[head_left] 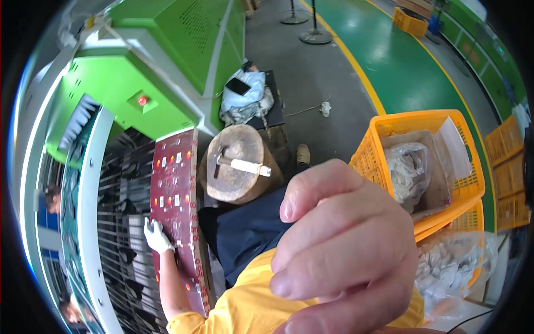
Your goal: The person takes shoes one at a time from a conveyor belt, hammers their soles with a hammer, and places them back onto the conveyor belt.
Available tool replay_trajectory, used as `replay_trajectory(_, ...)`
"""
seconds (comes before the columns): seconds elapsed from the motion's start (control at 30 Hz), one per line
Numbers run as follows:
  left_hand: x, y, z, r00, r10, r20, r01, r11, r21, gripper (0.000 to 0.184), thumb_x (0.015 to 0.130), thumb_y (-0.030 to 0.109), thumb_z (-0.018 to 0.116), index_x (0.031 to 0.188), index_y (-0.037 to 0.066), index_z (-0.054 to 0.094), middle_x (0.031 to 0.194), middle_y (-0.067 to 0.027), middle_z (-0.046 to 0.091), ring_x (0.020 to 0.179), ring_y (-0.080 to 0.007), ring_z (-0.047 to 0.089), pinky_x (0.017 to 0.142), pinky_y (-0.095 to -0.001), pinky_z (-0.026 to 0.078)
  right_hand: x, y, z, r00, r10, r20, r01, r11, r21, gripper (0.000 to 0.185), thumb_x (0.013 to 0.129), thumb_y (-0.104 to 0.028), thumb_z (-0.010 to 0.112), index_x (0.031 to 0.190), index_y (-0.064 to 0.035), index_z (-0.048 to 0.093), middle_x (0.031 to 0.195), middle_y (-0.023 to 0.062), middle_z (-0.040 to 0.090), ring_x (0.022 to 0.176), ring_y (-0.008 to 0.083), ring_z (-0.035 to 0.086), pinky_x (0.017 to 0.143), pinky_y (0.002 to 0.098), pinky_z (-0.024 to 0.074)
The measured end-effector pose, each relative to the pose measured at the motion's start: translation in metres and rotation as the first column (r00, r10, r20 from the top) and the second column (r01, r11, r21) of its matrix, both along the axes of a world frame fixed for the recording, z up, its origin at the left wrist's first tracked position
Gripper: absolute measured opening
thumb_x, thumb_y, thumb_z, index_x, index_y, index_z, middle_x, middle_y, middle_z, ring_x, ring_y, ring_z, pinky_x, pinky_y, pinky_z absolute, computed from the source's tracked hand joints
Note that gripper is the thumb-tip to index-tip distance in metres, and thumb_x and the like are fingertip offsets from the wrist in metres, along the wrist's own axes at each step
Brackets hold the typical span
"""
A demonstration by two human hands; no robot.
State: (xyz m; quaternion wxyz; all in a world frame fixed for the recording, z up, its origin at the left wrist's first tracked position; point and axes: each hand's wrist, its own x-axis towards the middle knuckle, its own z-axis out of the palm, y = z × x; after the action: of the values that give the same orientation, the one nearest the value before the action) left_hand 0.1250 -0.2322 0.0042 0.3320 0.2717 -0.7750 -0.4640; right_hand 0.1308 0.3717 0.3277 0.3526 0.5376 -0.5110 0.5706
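Note:
My left hand (158,236), in a white glove, rests on a dark red board (177,183) dotted with small labels and orange spots. Its fingers lie fairly flat near the board's left edge, gripping nothing I can see. Close to the camera, large and bare, is my right hand (350,239). Its fingers curl in toward the palm, and no object shows in them. Beyond the board, a hammer (243,166) with a white-wrapped handle lies on top of a round wooden block (236,139).
To the right stands a yellow crate (370,145) holding a carton and bagged white material (409,167). Another plastic bag (450,267) lies below it. Green machinery (119,83) rises at the left. A phone (238,86) sits on a bluish bundle (245,100) past the block.

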Motion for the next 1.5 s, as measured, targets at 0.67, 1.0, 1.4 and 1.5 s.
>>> replay_trajectory(0.67, 0.003, 0.03, 0.021, 0.972, 0.021, 0.234, 0.054, 0.949, -0.309, 0.045, 0.094, 0.024, 0.073, 0.137, 0.013, 0.071, 0.111, -0.0089, 0.077, 0.101, -0.0211, 0.074, 0.093, -0.0324, 0.055, -0.145, -0.134, -0.312, 0.654, -0.71, 0.261, 0.227, 0.513, 0.828, 0.039, 0.084, -0.014, 0.078, 0.12, -0.0023, 0.067, 0.116, 0.0192, 0.068, 0.106, 0.0397, 0.066, 0.092, 0.0491, 0.053)
replay_trajectory(1.0, -0.013, -0.031, 0.043, 0.992, 0.048, -0.114, 0.029, 0.804, 0.594, 0.054, 0.101, 0.028, 0.071, 0.144, -0.003, 0.057, 0.112, -0.0143, 0.076, 0.09, -0.0239, 0.075, 0.071, -0.0297, 0.056, -0.142, -0.125, -0.346, 0.599, -0.79, 0.131, 0.281, 0.361, 0.889, 0.055, 0.085, -0.009, 0.077, 0.135, -0.0011, 0.058, 0.128, 0.0231, 0.061, 0.122, 0.0453, 0.057, 0.102, 0.0524, 0.048)
replay_trajectory(1.4, -0.144, -0.2, 0.011, 0.788, 0.528, -0.317, 0.131, 0.359, 0.924, 0.032, 0.096, 0.006, 0.072, 0.126, 0.012, 0.061, 0.125, -0.0115, 0.064, 0.119, -0.0342, 0.061, 0.086, -0.0613, 0.066, -0.16, -0.144, -0.334, 0.484, -0.875, -0.004, 0.256, 0.138, 0.957, 0.032, 0.088, -0.013, 0.075, 0.113, -0.0034, 0.058, 0.111, 0.022, 0.062, 0.099, 0.0465, 0.066, 0.084, 0.056, 0.054)
replay_trajectory(1.5, -0.148, -0.208, 0.0, 0.751, 0.54, -0.38, 0.213, 0.346, 0.914, 0.034, 0.095, -0.004, 0.067, 0.125, 0.012, 0.061, 0.125, -0.0104, 0.064, 0.115, -0.0324, 0.061, 0.09, -0.0622, 0.066, -0.167, -0.145, -0.332, 0.473, -0.881, -0.002, 0.226, 0.119, 0.967, 0.033, 0.087, -0.015, 0.077, 0.11, -0.0036, 0.058, 0.111, 0.0214, 0.062, 0.098, 0.0468, 0.066, 0.084, 0.0558, 0.054)
